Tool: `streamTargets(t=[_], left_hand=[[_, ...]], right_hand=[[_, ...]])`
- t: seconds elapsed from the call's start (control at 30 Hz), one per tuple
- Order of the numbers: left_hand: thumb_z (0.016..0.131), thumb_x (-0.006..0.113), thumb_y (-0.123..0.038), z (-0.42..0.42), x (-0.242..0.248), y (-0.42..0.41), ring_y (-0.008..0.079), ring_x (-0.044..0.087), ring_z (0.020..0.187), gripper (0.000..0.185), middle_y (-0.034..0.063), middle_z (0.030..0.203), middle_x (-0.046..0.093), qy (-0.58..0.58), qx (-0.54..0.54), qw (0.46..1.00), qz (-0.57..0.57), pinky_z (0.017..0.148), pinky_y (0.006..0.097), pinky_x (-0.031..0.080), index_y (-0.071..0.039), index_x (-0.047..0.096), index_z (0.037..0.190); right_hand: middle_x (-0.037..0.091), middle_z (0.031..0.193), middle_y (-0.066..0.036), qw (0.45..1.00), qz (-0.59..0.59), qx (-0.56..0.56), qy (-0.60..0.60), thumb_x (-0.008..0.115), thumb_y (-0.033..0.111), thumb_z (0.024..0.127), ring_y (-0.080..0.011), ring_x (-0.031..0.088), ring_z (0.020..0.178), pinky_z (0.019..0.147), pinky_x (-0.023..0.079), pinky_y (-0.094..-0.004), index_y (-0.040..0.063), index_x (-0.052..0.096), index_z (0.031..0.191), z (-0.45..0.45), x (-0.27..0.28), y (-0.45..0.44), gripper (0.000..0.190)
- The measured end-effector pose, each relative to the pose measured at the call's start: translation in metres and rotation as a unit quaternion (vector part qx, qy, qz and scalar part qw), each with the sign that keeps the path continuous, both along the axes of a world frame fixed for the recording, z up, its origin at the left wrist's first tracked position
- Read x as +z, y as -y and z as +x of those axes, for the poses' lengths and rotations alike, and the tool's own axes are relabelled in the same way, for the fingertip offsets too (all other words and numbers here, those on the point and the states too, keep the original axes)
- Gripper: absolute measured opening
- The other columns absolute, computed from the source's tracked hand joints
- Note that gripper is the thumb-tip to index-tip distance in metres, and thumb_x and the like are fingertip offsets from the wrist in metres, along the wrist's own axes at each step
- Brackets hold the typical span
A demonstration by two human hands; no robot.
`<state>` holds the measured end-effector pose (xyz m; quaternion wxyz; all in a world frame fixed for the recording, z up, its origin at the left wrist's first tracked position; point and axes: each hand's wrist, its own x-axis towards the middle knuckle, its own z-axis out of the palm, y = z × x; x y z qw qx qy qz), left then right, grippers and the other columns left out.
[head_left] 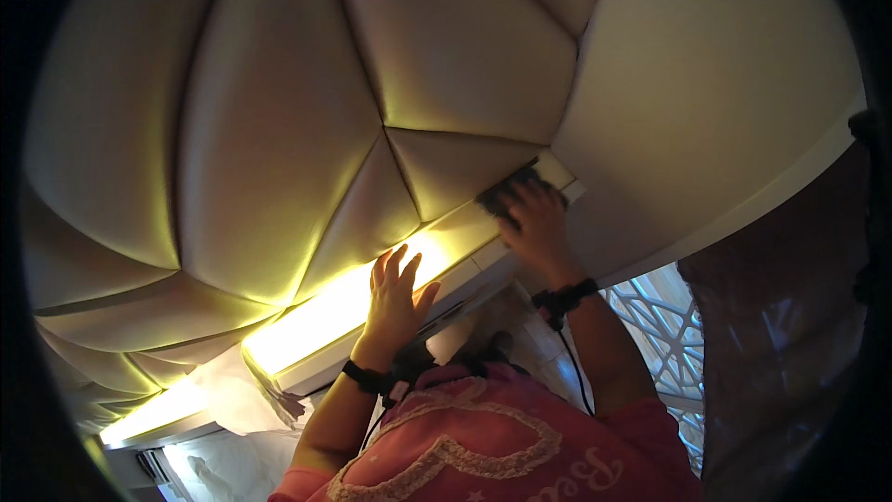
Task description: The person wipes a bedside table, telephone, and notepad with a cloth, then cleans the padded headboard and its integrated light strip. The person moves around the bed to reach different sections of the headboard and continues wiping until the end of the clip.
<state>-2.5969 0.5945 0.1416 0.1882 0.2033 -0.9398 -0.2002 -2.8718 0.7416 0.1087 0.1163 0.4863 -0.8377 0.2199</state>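
Observation:
My right hand (pixel 535 226) presses on a dark cloth (pixel 496 199) at the right end of a narrow, pale ledge (pixel 456 272). Hand and cloth are blurred, so the exact grip is hard to make out. Further left along the same ledge, my left hand (pixel 394 303) has its fingers apart and holds nothing. Its fingertips reach over a bright, glowing strip (pixel 313 328) sunk along the ledge. Behind the ledge rises a padded wall panel (pixel 279 125) with dark seams between its cushioned sections.
A smooth, pale panel (pixel 697 97) adjoins the padding at right. Below it stand a lattice screen (pixel 672 341) and a dark, shiny surface (pixel 773 341). White sheeting (pixel 233 397) hangs over the ledge at left. Another lit strip (pixel 157 411) lies beyond it.

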Motion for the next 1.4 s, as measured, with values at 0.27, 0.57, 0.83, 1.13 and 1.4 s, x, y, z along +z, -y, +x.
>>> streamTargets(t=[0.27, 0.57, 0.83, 1.13, 1.4], left_hand=[[0.098, 0.070, -0.037, -0.002, -0.008, 0.001, 0.0471, 0.042, 0.144, 0.058, 0.0262, 0.152, 0.050, 0.006, -0.004, 0.999, -0.040, 0.124, 0.0578, 0.032, 0.001, 0.061, 0.141], [0.098, 0.068, -0.041, -0.002, -0.006, 0.003, 0.0495, 0.043, 0.143, 0.074, 0.0274, 0.153, 0.048, -0.023, -0.013, 1.000, -0.001, 0.122, 0.0590, 0.032, 0.003, 0.045, 0.153], [0.097, 0.071, -0.039, -0.002, -0.008, 0.001, 0.0502, 0.044, 0.142, 0.066, 0.0283, 0.152, 0.049, 0.011, -0.004, 0.999, -0.035, 0.122, 0.0592, 0.033, 0.002, 0.054, 0.146], [0.098, 0.070, -0.037, -0.003, -0.004, 0.000, 0.0483, 0.043, 0.144, 0.059, 0.0281, 0.154, 0.048, 0.019, 0.001, 0.999, -0.026, 0.124, 0.0570, 0.032, 0.001, 0.060, 0.142], [0.100, 0.067, -0.039, -0.001, -0.006, 0.000, 0.0468, 0.041, 0.147, 0.059, 0.0289, 0.154, 0.048, 0.007, -0.007, 1.000, -0.024, 0.125, 0.0568, 0.030, 0.002, 0.059, 0.143]], right_hand=[[0.055, 0.152, -0.019, 0.997, -0.031, -0.061, -0.033, 0.070, 0.036, 0.092, -0.0426, 0.047, 0.142, 0.118, 0.033, -0.0628, 0.010, 0.067, 0.137, -0.020, -0.007, -0.002, 0.052], [0.056, 0.152, -0.016, 0.988, -0.025, 0.150, 0.024, 0.071, 0.035, 0.090, -0.0408, 0.047, 0.143, 0.115, 0.036, -0.0595, 0.013, 0.071, 0.132, 0.137, 0.014, 0.035, 0.048], [0.057, 0.149, -0.012, 0.996, -0.047, 0.069, 0.021, 0.071, 0.040, 0.090, -0.0374, 0.046, 0.143, 0.117, 0.033, -0.0598, 0.018, 0.071, 0.132, 0.059, 0.000, 0.021, 0.048], [0.053, 0.149, -0.009, 1.000, 0.002, -0.004, 0.012, 0.071, 0.043, 0.090, -0.0371, 0.041, 0.147, 0.120, 0.027, -0.0639, 0.020, 0.062, 0.140, -0.032, 0.001, 0.003, 0.056], [0.049, 0.154, -0.025, 0.989, -0.007, -0.144, -0.015, 0.071, 0.046, 0.091, -0.0433, 0.041, 0.147, 0.120, 0.028, -0.0663, 0.013, 0.058, 0.146, -0.040, -0.008, 0.007, 0.066]])
